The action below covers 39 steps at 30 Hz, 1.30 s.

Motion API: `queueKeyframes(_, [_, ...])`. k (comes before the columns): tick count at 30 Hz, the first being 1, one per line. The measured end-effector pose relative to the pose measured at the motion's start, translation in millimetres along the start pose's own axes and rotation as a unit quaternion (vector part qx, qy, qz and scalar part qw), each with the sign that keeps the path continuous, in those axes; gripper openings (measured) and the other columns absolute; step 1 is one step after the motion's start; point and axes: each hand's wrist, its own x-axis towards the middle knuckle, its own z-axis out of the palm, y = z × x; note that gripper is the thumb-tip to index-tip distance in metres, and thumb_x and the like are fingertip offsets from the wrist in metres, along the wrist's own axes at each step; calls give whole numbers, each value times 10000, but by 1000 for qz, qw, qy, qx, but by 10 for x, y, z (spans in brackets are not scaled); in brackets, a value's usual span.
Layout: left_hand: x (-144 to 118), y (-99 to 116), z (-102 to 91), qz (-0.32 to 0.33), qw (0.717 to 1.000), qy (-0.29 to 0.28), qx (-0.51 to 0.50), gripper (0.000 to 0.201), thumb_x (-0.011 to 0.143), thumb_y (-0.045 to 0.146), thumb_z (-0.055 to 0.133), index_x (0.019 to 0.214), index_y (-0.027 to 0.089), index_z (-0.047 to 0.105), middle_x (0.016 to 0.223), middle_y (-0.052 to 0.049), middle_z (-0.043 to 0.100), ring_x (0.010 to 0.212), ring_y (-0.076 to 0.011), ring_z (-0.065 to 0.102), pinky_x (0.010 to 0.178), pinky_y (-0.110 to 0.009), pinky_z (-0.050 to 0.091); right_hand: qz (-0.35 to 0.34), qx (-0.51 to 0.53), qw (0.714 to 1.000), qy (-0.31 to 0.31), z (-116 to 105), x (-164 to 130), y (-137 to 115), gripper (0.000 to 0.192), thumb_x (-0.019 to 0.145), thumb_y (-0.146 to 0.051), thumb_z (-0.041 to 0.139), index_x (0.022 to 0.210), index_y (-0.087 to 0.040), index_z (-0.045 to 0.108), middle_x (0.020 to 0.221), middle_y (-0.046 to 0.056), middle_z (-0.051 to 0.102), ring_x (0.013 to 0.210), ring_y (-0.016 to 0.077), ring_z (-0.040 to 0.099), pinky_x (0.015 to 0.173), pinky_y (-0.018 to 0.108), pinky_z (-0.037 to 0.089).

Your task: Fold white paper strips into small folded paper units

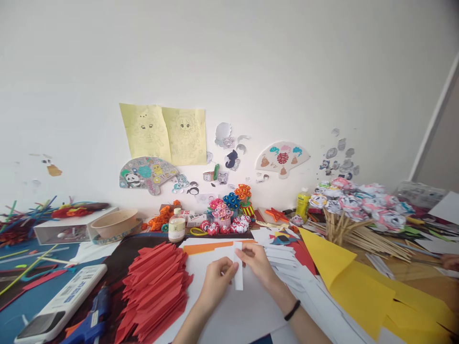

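Observation:
Between my two hands stands a narrow strip of white paper (238, 279), held upright over a large white sheet (229, 317). My left hand (219, 277) pinches the strip's left edge at mid-height. Higher up, the thumb and fingers of my right hand (256, 260) grip its right side near the top. A black band circles my right wrist. To the left of my hands lies a big heap of folded red paper pieces (156, 286). Several cut white paper strips (281, 258) are spread just right of my right hand.
Yellow paper sheets (373, 291) cover the right side. A blue glue gun (91, 315) and a white power strip (64, 303) lie at left. Behind are a glue bottle (177, 225), a yellow bottle (303, 204), a beige bowl (114, 224) and paper flowers on sticks (351, 203). Another person's hand (450, 261) shows at far right.

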Motion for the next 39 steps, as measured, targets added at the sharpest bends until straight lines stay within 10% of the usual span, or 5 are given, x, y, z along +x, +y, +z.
queueKeyframes(11, [-49,60,48,-6,1000,-28,12,373,807,512,506,606,198,488,504,-17,634,492,-157,527,536,-233,362,-10,2,992,127,-11,-21,-91,386,740,-498,658,602,-153,551,525,-31,462,518,117,428,509,243,338])
queueKeyframes(20, [-51,80,24,6,996,7,88,525,878,519,362,462,206,431,393,36,423,435,-135,424,532,-242,314,-22,8,988,152,-80,-4,-104,397,752,-502,647,573,-167,530,512,-42,455,513,120,430,521,246,323])
queueKeyframes(33, [-13,10,-37,51,996,47,53,334,884,407,404,679,175,531,597,29,468,569,-128,390,544,-220,285,-2,25,999,-42,76,-39,17,324,759,-462,654,697,-144,639,628,0,584,553,126,529,543,240,412])
queueKeyframes(39, [-3,9,4,49,996,36,65,255,848,309,397,625,187,422,590,45,402,582,-118,366,544,-213,274,-3,13,1000,14,58,-21,47,354,694,-478,711,701,-131,639,614,3,593,553,133,522,527,234,405])
